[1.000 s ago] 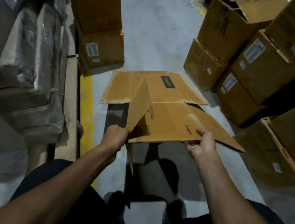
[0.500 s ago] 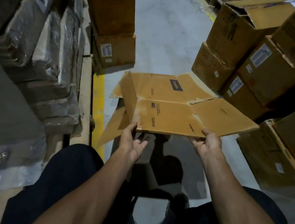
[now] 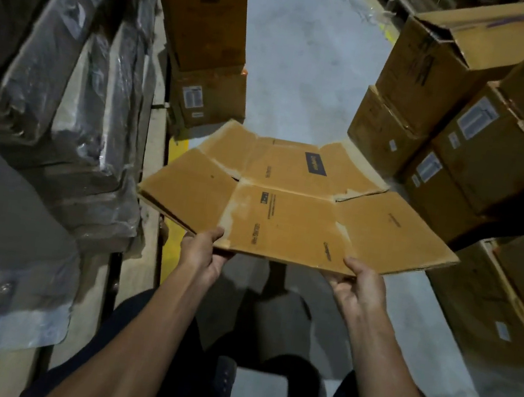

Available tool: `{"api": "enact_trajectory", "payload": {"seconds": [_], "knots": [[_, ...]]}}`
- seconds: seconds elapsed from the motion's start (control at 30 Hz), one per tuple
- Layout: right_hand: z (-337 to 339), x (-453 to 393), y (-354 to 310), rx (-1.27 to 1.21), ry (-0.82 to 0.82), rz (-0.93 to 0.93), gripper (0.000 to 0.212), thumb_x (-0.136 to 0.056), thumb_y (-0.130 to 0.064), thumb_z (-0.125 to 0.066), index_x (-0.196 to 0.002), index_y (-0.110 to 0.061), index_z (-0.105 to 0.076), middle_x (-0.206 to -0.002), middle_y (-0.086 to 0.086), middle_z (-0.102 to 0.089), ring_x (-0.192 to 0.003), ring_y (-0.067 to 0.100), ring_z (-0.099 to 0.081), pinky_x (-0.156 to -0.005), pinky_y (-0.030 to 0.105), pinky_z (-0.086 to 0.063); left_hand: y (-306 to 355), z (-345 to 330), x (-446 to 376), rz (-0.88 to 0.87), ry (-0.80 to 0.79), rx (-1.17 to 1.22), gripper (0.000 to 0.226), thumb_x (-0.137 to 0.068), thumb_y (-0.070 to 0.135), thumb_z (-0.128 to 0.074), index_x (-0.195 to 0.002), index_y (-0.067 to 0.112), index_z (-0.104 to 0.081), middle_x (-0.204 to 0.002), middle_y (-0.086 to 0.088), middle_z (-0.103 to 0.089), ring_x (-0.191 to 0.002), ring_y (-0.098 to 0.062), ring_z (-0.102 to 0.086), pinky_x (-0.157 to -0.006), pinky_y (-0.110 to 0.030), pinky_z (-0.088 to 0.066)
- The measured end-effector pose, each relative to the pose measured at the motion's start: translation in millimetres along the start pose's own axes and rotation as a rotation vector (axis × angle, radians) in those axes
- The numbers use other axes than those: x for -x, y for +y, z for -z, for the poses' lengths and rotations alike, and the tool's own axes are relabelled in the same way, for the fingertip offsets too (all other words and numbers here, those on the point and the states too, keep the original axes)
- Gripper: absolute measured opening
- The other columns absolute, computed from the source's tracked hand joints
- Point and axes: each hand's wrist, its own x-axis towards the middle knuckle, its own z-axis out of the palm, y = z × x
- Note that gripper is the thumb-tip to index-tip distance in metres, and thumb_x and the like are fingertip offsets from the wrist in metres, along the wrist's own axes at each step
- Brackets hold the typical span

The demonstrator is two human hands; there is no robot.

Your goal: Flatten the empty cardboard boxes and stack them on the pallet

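Flattened brown corrugated cardboard box, held in the air above the grey concrete floor and in front of the person's dark trousers, lies spread nearly level: two central panels joined by a crease, with a flap opened out on either side of each, four flaps in all. Pale torn patches mark the creases, the far panel carries a dark rectangular label, and the near panel carries small black print that cannot be read. The left hand grips the near edge of the box at its left crease, thumb on top and fingers curled beneath; the right hand grips the same near edge further right, thumb on the upper face and fingers under it. One flattened box and two hands are in view. To the left, plastic-wrapped stacks of flat grey-brown material rest on a wooden pallet, whose boards show beside a yellow floor line. Beyond the box, two labelled brown cartons stand one on the other at the far end of that pallet. Along the right side, at least seven more brown cartons are piled, the uppermost left one with its flaps open. Between these piles the floor forms a narrow aisle.
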Motion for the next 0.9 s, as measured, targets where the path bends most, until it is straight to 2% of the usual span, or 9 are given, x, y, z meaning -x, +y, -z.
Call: {"api": "enact_trajectory", "payload": {"seconds": [0.13, 0.27, 0.4, 0.47, 0.6, 0.77, 0.9], "knots": [[-28.3, 18.4, -22.1, 0.003, -0.005, -0.005, 0.043, -0.093, 0.013, -0.049, -0.13, -0.006, -0.056, -0.12, 0.021, -0.066, -0.109, 0.04, -0.065, -0.065, 0.054, -0.06, 18.4, -20.4, 6.4, -0.048, 0.067, -0.075, 0.038, -0.09, -0.012, -0.058, -0.128, -0.012, -0.05, -0.117, -0.03, -0.064, -0.092, -0.041, -0.07, -0.058, -0.044, -0.06], [-77.9, 55.5, -58.3, 0.015, 0.008, 0.009, 0.041, -0.093, 0.013, -0.047, -0.127, -0.008, -0.057, -0.116, 0.018, -0.068, -0.106, 0.038, -0.065, -0.059, 0.05, -0.06, 59.7, -58.1, 42.4, -0.081, 0.065, -0.137, 0.034, -0.089, -0.013, -0.059, -0.122, -0.016, -0.051, -0.115, -0.03, -0.064, -0.098, -0.041, -0.068, -0.07, -0.047, -0.061], [-126.0, 113.7, -95.8, 0.034, 0.034, -0.002, 0.032, -0.093, 0.014, -0.047, -0.116, -0.007, -0.057, -0.111, 0.019, -0.066, -0.103, 0.039, -0.064, -0.058, 0.056, -0.06, 104.6, -87.7, 95.4, -0.041, 0.036, -0.091, 0.036, -0.089, -0.014, -0.056, -0.125, -0.014, -0.05, -0.116, -0.031, -0.064, -0.094, -0.039, -0.069, -0.057, -0.04, -0.06], [-146.9, 147.2, -114.5, 0.05, 0.034, -0.009, 0.028, -0.093, 0.014, -0.046, -0.11, -0.006, -0.057, -0.11, 0.02, -0.065, -0.102, 0.04, -0.063, -0.059, 0.058, -0.059, 125.2, -100.4, 125.1, -0.008, 0.018, -0.049, 0.04, -0.089, -0.015, -0.054, -0.129, -0.014, -0.047, -0.119, -0.033, -0.062, -0.095, -0.04, -0.068, -0.057, -0.04, -0.059], [-174.3, 198.2, -149.5, 0.051, 0.013, -0.014, 0.031, -0.092, 0.014, -0.047, -0.114, -0.005, -0.057, -0.112, 0.023, -0.065, -0.103, 0.042, -0.063, -0.059, 0.058, -0.06, 150.6, -126.8, 179.4, 0.003, -0.021, 0.001, 0.04, -0.089, -0.017, -0.051, -0.129, -0.015, -0.046, -0.117, -0.035, -0.061, -0.099, -0.044, -0.066, -0.058, -0.046, -0.06], [-194.5, 236.1, -194.0, 0.049, -0.028, -0.018, 0.033, -0.093, 0.014, -0.048, -0.114, -0.01, -0.057, -0.113, 0.022, -0.064, -0.103, 0.041, -0.063, -0.06, 0.056, -0.06, 161.4, -158.0, 235.8, -0.041, -0.031, 0.038, 0.037, -0.088, -0.019, -0.049, -0.124, -0.014, -0.047, -0.115, -0.037, -0.06, -0.094, -0.045, -0.066, -0.057, -0.049, -0.06], [-198.2, 247.3, -231.3, 0.085, -0.08, -0.037, 0.045, -0.092, 0.014, -0.047, -0.129, -0.009, -0.055, -0.12, 0.024, -0.062, -0.112, 0.045, -0.06, -0.062, 0.062, -0.059, 149.7, -180.1, 273.1, -0.126, 0.005, 0.063, 0.041, -0.088, -0.018, -0.05, -0.128, -0.016, -0.046, -0.121, -0.037, -0.059, -0.096, -0.046, -0.065, -0.055, -0.048, -0.06]]}}
